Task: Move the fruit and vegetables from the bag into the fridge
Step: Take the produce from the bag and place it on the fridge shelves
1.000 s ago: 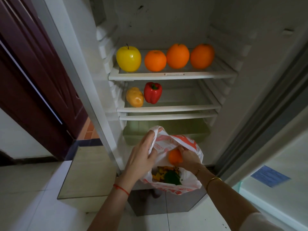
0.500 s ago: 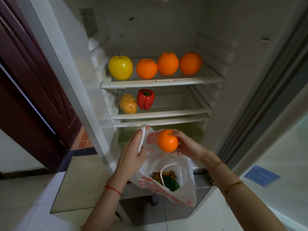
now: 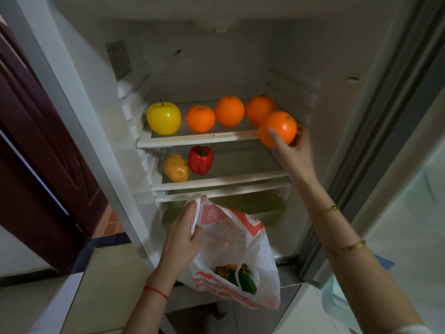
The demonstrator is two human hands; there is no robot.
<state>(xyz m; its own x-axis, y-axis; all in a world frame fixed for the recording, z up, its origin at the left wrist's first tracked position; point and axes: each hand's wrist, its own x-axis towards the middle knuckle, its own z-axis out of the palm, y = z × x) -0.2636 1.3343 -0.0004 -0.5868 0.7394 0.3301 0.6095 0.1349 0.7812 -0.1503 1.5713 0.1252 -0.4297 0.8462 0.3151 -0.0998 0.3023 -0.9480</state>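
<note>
The bag point(image 3: 237, 259) hangs nearest us, below the fridge's lowest shelf, its handle pinched in our left hand point(image 3: 181, 235), fingers curled around the white plastic; inside we see something green point(image 3: 243, 282) and some yellow-orange pieces point(image 3: 230, 270), which we cannot name for sure. Further in, the middle shelf point(image 3: 221, 180) carries a potato-like yellow vegetable point(image 3: 176, 168) and a red pepper point(image 3: 200, 160) just beside it, towards the shelf's left end. Our right hand point(image 3: 292, 153) is raised at the right front corner of the top shelf point(image 3: 202, 139), fingers cupped round an orange point(image 3: 277, 129) from below and behind, thumb across its front. Beyond it, along the top shelf, stand a yellow apple point(image 3: 164, 118) at the left end and three oranges point(image 3: 229, 111) in a row. We judge the free spot lies at the right front corner, right under the held orange, so the right hand has only to set it down there, in front of the rightmost orange.
</note>
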